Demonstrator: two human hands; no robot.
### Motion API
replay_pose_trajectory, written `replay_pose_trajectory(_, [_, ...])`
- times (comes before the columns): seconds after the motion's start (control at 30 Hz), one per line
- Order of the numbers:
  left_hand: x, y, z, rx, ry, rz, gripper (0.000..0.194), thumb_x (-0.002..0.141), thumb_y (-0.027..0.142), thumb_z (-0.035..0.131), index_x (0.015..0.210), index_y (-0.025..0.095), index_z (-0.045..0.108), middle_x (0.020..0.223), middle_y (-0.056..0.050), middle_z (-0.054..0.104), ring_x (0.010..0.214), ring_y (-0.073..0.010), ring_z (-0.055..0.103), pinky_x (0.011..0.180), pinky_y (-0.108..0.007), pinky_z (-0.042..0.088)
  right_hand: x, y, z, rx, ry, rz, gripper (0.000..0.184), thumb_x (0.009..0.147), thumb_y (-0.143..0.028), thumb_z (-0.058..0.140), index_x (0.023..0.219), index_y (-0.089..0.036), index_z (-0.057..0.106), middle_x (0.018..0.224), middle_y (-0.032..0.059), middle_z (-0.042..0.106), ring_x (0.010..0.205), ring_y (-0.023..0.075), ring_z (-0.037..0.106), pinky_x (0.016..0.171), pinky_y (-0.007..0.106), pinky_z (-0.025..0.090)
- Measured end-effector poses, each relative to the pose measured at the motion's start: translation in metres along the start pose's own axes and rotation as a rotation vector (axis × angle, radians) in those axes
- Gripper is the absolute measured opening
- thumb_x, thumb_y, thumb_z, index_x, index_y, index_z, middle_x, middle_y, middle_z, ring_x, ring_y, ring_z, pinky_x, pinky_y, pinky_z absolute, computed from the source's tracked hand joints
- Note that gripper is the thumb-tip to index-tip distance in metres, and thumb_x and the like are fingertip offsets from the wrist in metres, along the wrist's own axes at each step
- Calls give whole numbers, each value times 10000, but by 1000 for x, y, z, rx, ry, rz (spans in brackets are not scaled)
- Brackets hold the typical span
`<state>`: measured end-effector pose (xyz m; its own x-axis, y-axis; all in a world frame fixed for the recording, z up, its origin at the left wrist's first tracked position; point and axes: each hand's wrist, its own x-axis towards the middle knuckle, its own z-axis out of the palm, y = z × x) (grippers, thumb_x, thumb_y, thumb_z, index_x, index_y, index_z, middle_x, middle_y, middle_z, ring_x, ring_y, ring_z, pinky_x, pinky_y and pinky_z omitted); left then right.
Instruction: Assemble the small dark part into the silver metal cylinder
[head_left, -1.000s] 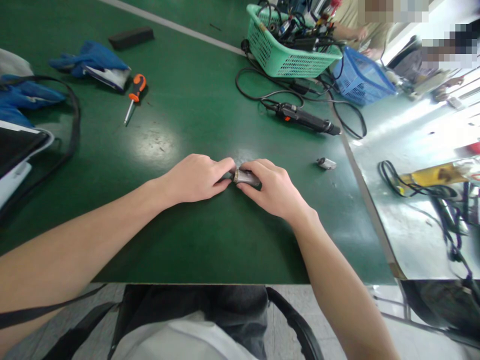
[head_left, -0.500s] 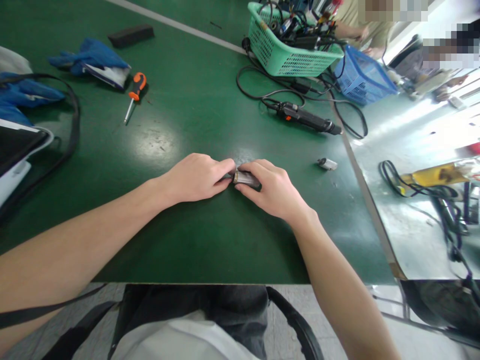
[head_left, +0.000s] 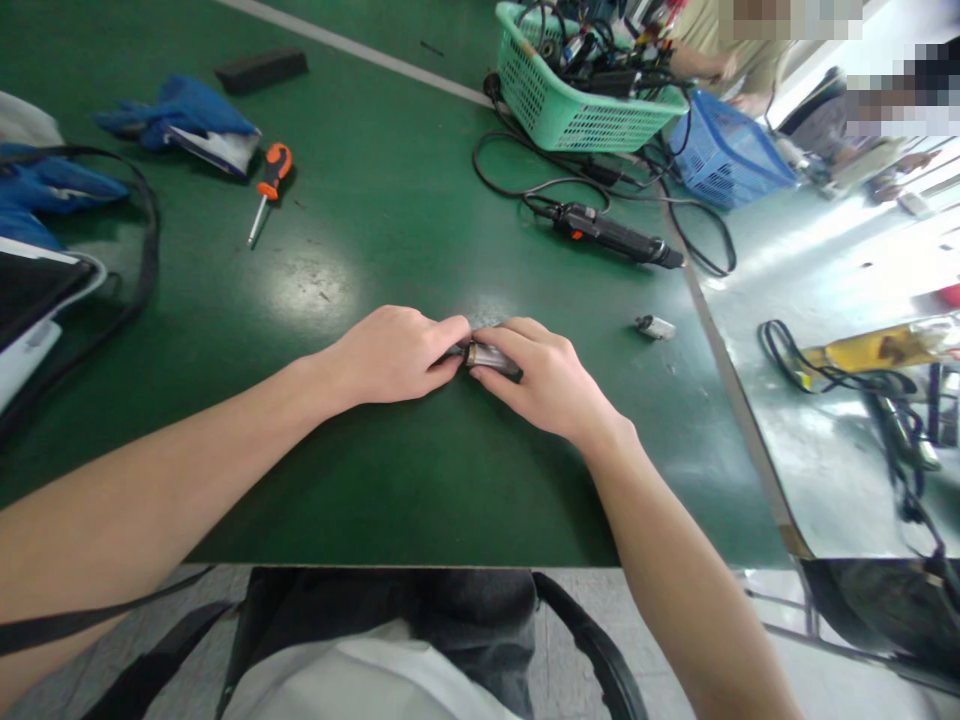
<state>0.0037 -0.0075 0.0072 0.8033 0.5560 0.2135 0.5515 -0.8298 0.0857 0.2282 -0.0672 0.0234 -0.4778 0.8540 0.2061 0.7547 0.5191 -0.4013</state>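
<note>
Nearest, on the green tabletop (head_left: 375,490), the right hand (head_left: 547,370) is curled around a silvery-grey metal cylinder (head_left: 491,358) with a brass-coloured rim, lying between thumb and fingers with its rimmed end toward the other hand. The left hand (head_left: 394,355) has thumb and forefinger narrowed on a thin dark piece (head_left: 454,352) at that end; whether the piece is joined to the cylinder I cannot tell.

The step in hand looks like close fingertip work at the rimmed end, with the right hand as the steadying one. The next move seems to call for keeping the cylinder still and in line while the left keeps its fine pinch.

Against the frame half a second ago, little differs: the right forefinger's tip reaches slightly farther over the rim, and both hands otherwise keep their places.

Right of the right hand lies a small silver metal part (head_left: 655,328), untouched. Beyond that hand rests a black electric screwdriver with an orange switch (head_left: 615,238); beyond the left, an orange-and-black handled screwdriver (head_left: 272,185). Farthest ahead of the right hand stands a mint-green plastic basket (head_left: 592,125) of cables and parts.
</note>
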Motion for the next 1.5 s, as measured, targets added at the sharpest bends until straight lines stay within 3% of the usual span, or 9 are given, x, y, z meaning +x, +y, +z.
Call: replay_pose_trajectory(1.5, [0, 1, -1, -9, 9, 11, 262, 993, 330, 462, 1068, 176, 661, 730, -53, 725, 642, -220, 687, 559, -320, 365, -1, 0, 0, -20, -3, -12, 273, 1001, -302, 603, 1256, -226, 665, 1119, 92, 705, 1042, 276, 646, 925, 418, 523])
